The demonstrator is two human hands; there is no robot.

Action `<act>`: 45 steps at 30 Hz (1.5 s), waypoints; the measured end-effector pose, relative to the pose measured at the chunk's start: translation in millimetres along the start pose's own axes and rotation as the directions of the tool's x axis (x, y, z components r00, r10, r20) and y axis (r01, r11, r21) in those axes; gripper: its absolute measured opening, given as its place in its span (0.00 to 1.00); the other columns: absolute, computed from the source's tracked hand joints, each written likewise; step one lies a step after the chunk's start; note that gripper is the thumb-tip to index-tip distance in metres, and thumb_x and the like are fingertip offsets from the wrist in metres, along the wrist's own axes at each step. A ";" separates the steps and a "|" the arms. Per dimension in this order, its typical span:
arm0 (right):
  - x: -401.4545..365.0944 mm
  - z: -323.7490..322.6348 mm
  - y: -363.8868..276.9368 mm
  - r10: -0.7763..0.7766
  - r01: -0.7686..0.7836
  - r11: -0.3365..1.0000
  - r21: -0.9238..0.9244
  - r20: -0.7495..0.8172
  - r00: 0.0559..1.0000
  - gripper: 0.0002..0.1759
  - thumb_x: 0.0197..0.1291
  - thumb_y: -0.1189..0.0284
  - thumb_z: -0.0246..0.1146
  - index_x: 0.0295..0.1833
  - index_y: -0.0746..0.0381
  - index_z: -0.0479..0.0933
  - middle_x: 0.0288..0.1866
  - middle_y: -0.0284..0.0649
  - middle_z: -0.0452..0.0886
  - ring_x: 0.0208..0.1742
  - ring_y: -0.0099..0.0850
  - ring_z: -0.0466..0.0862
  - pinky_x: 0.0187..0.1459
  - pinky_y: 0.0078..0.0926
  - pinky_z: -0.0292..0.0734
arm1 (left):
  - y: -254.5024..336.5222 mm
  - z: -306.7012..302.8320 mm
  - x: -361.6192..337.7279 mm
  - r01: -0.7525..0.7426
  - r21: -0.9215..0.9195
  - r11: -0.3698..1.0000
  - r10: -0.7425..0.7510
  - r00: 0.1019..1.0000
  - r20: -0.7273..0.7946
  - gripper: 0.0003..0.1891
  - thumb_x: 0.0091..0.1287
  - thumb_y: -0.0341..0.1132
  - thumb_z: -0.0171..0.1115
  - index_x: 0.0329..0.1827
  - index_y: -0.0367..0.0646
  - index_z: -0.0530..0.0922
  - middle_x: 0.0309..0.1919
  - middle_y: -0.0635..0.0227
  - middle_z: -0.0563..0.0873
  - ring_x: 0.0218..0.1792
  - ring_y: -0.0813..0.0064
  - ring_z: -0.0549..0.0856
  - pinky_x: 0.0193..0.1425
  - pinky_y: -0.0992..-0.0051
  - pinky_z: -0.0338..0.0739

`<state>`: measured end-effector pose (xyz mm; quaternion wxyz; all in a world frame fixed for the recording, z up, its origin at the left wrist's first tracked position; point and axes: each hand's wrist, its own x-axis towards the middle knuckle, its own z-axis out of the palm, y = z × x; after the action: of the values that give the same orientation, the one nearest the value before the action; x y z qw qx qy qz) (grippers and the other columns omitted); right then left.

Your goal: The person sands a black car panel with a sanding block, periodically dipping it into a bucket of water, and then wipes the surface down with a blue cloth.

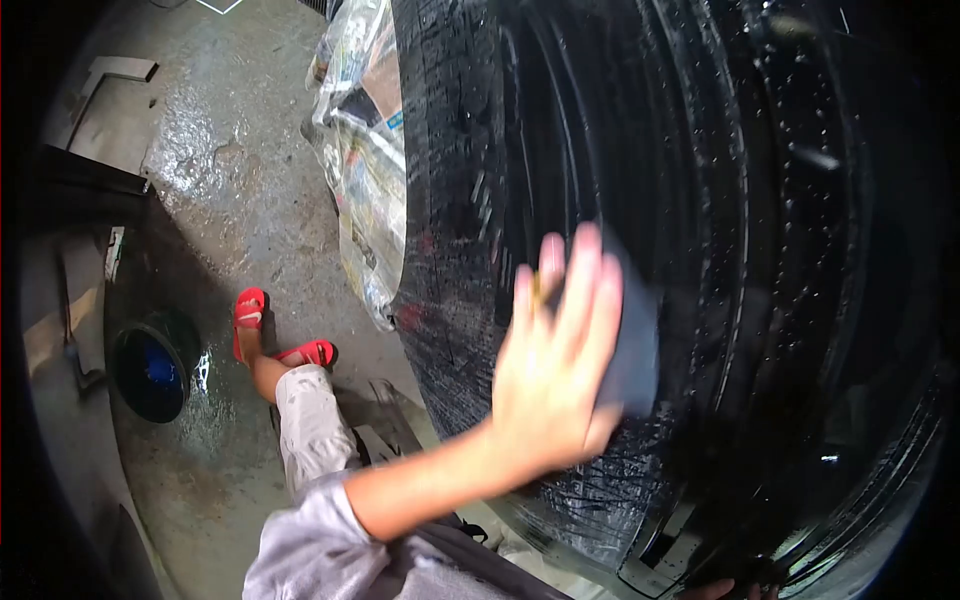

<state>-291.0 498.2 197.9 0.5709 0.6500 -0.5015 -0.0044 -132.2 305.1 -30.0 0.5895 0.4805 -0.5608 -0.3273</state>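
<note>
A glossy black curved panel [640,130], like a car's bodywork, is wet with streaks and droplets. My left hand [555,375], blurred by motion, lies over it with the fingers pointing up and a yellowish ring on one finger. Between the palm and the panel is a blue-grey sheet [632,350] that looks like sandpaper; its right part sticks out past the fingers and thumb. At the bottom edge only a few fingers of my right hand [712,590] show, near the panel's lower edge. Whether they grip anything is hidden.
Crumpled plastic sheeting [365,170] hangs along the panel's left side. A dark bucket [180,345] with something blue inside stands on the wet concrete floor [250,130]. My feet wear red sandals [250,310]. Dark metal-like parts [90,185] lie at the far left.
</note>
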 end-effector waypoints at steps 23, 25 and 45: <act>9.2 8.7 -0.4 0.070 -0.063 0.996 0.067 -0.104 0.992 0.27 0.67 0.51 0.59 0.52 0.67 0.70 0.48 0.53 0.78 0.52 0.49 0.79 0.58 0.49 0.66 | -21.8 -4.5 109.9 -0.120 0.311 0.943 0.209 0.939 -0.273 0.32 0.64 0.37 0.53 0.70 0.26 0.66 0.74 0.34 0.58 0.73 0.34 0.62 0.72 0.30 0.49; 11.4 7.2 -1.0 0.045 -0.043 0.998 0.051 -0.045 0.998 0.27 0.68 0.51 0.57 0.52 0.67 0.71 0.49 0.54 0.79 0.51 0.49 0.79 0.59 0.49 0.65 | 15.8 6.7 19.3 -0.052 0.036 0.998 0.051 0.999 0.007 0.44 0.53 0.42 0.60 0.74 0.28 0.61 0.76 0.39 0.59 0.76 0.37 0.58 0.76 0.34 0.39; 7.0 17.0 -14.5 0.090 -0.089 0.996 0.017 -0.079 0.993 0.25 0.66 0.54 0.59 0.53 0.66 0.72 0.49 0.51 0.79 0.52 0.49 0.78 0.65 0.52 0.59 | -35.9 -23.8 153.1 -0.101 0.237 0.966 0.149 0.970 -0.191 0.39 0.66 0.46 0.53 0.76 0.31 0.57 0.76 0.43 0.59 0.76 0.39 0.58 0.77 0.38 0.43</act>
<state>-288.0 478.8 185.1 0.5857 0.6303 -0.5071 0.0506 -79.4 156.6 -8.2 0.6059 0.5393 -0.5592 -0.1717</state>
